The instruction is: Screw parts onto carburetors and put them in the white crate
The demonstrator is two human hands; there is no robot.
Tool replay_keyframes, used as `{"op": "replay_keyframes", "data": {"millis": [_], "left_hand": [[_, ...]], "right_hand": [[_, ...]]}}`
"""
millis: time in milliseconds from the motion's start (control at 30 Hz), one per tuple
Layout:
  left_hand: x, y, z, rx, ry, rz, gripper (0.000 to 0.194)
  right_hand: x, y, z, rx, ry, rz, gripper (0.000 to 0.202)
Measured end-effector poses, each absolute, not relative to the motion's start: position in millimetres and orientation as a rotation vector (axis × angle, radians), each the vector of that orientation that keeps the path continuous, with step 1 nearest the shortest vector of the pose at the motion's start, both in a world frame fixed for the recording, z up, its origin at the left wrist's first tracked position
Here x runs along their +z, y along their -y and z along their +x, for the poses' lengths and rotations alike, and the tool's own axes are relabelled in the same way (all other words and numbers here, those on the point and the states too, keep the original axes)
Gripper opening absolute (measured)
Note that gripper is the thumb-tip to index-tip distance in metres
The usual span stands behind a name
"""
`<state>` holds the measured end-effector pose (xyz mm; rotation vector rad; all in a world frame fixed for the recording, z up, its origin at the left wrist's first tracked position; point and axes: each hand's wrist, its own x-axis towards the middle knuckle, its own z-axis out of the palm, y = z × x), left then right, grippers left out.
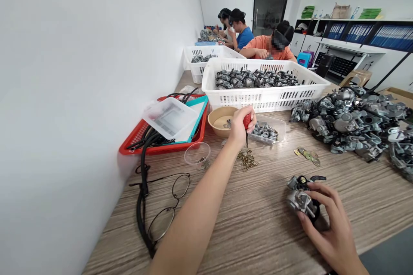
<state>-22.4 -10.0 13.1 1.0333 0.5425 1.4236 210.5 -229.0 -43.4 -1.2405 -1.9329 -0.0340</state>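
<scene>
My left hand is closed round the red handle of a screwdriver. Its dark shaft points down over a small pile of brass-coloured screws on the table; whether the tip touches one cannot be made out. At the lower right, my right hand grips a metal carburetor by its near side, thumb and fingers round it, low at the tabletop. Just behind the screwdriver stands a clear tray of small metal parts, beside a tan bowl with a few metal pieces.
A heap of carburetors covers the right side. Several metal discs lie before it. Behind stands a white basket of carburetors. At left are a red basket, a clear cup and eyeglasses. Co-workers sit beyond.
</scene>
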Motion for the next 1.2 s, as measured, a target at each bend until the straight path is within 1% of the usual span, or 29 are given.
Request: {"op": "replay_keyframes", "data": {"millis": [167, 300, 433, 533, 667, 833, 967, 1200], "left_hand": [[13.0, 13.8, -18.3, 1.396, -0.525, 0.968, 0.052], [22.3, 19.6, -16.0, 1.406, -0.492, 0.945, 0.053], [42.5, 29.1, -14.2, 1.427, -0.451, 0.934, 0.043], [61.1, 39.6, -11.9, 1.436, -0.403, 0.932, 0.038], [85.8, 58.7, -8.6, 1.42, -0.315, 0.94, 0.039], [115.8, 87.0, -9.3, 1.338, -0.251, 1.005, 0.047], [133.4, 105.2, -13.2, 1.291, -0.283, 1.072, 0.049], [148.1, 129.6, -14.4, 1.312, -0.299, 1.058, 0.044]], "right_hand": [[-43.3, 229.0, 209.8, -0.042, 1.931, -1.236, 0.023], [-44.7, 229.5, 209.5, -0.034, 1.918, -1.244, 0.023], [-45.1, 229.4, 210.0, -0.026, 1.924, -1.241, 0.023], [-44.3, 229.2, 210.3, -0.028, 1.93, -1.236, 0.022], [-43.4, 231.0, 210.7, -0.006, 1.931, -1.244, 0.026], [-41.1, 235.3, 211.3, 0.071, 1.931, -1.219, 0.034], [-40.7, 236.2, 211.3, 0.098, 1.917, -1.21, 0.029], [-43.3, 234.6, 213.4, 0.133, 1.89, -1.217, 0.027]]}}
